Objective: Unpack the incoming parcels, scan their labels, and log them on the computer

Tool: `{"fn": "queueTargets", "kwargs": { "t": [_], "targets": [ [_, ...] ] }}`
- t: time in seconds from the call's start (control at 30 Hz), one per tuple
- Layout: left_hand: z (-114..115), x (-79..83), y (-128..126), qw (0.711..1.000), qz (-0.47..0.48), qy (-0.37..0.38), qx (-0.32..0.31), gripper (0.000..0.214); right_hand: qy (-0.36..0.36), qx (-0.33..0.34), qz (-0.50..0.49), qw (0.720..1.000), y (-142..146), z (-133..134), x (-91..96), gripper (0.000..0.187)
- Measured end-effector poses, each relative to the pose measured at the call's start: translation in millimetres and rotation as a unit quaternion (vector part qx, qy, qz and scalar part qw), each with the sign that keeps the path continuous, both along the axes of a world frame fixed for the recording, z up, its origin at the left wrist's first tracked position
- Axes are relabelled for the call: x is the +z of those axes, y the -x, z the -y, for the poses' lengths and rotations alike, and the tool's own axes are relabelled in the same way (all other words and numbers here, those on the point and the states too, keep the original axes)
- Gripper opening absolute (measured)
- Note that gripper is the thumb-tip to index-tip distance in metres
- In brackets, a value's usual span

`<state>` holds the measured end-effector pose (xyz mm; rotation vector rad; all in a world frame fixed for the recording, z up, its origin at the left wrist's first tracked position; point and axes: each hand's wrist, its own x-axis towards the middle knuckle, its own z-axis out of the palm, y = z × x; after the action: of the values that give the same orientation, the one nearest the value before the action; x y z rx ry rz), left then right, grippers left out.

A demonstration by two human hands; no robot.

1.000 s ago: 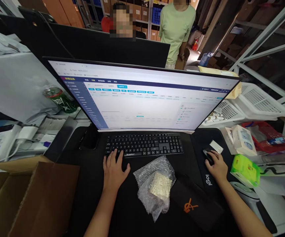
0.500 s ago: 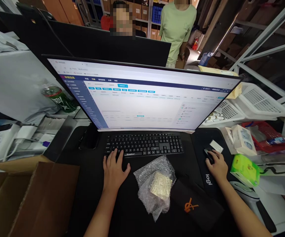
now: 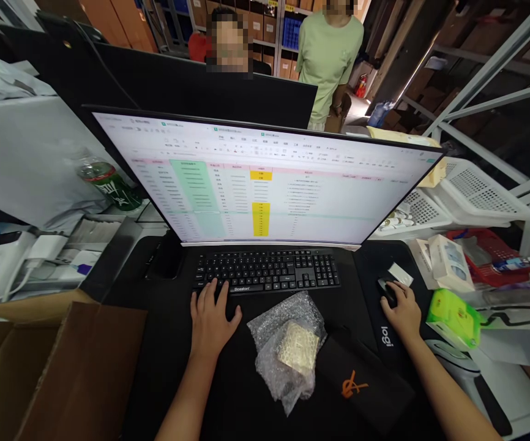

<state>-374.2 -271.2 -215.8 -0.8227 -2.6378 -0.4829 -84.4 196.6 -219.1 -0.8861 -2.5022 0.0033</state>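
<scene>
My left hand [image 3: 212, 318] rests with fingers spread, its fingertips on the lower left keys of a black keyboard [image 3: 265, 269]. My right hand [image 3: 403, 311] is curled over a black computer mouse [image 3: 387, 292] on a dark mouse pad [image 3: 387, 361]. Behind the keyboard a wide monitor [image 3: 237, 184] shows a spreadsheet with green and yellow cells. Between my forearms lies bubble wrap [image 3: 283, 373] around a small pale yellow item [image 3: 298, 348]. Beside it is a black pouch [image 3: 370, 380] with an orange mark.
An open cardboard box [image 3: 85, 361] stands at the left, a green-labelled bottle [image 3: 113, 184] behind it. On the right are a green tissue pack [image 3: 453, 317], a handheld scanner [image 3: 469, 373], a red basket [image 3: 485, 251] and white baskets [image 3: 480, 190]. Two people are beyond the monitors.
The monitor has switched from a web page with a blue header to a spreadsheet. Both hands stay in place; the view has shifted slightly.
</scene>
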Motion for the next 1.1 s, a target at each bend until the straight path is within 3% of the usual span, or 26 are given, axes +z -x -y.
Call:
{"fn": "queueTargets", "kwargs": {
  "t": [0.8, 1.1],
  "targets": [
    [0.5, 2.7, -1.8, 1.0, 0.004, 0.006, 0.006, 0.059, 0.017, 0.049, -0.014, 0.999, -1.1, -11.8, -15.0, 0.042],
    [1.1, 1.2, -0.3, 1.0, -0.013, 0.018, 0.002, 0.059, 0.033, 0.033, -0.006, 0.999, 0.8, -6.9, -6.2, 0.045]
  ]
}}
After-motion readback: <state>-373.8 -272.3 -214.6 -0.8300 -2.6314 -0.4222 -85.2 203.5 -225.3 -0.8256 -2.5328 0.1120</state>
